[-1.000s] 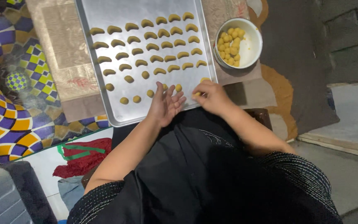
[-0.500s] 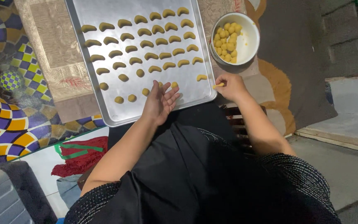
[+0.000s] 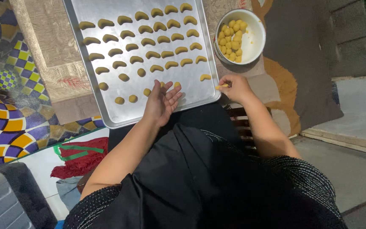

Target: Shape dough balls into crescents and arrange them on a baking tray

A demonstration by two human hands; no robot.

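Observation:
A metal baking tray [image 3: 106,114] lies in front of me with several rows of yellow crescent dough pieces [image 3: 157,40] and a few round dough balls [image 3: 123,77] near its front. My left hand [image 3: 162,101] rests palm up over the tray's front edge, fingers apart, holding nothing, close to two dough balls. My right hand [image 3: 234,87] is at the tray's right front corner, pinching a small yellow dough piece [image 3: 222,86]. A lone crescent [image 3: 205,77] lies just left of it on the tray.
A white bowl [image 3: 257,36] holding several yellow dough balls stands beyond the tray's right edge. The tray sits on a beige cloth [image 3: 47,55] over a colourful patterned mat [image 3: 1,97]. A red and green cloth [image 3: 79,159] lies at my left.
My right hand has drawn back rightward off the tray, with a dough piece in its fingers. A new crescent lies at the tray's right side. My left hand has barely moved.

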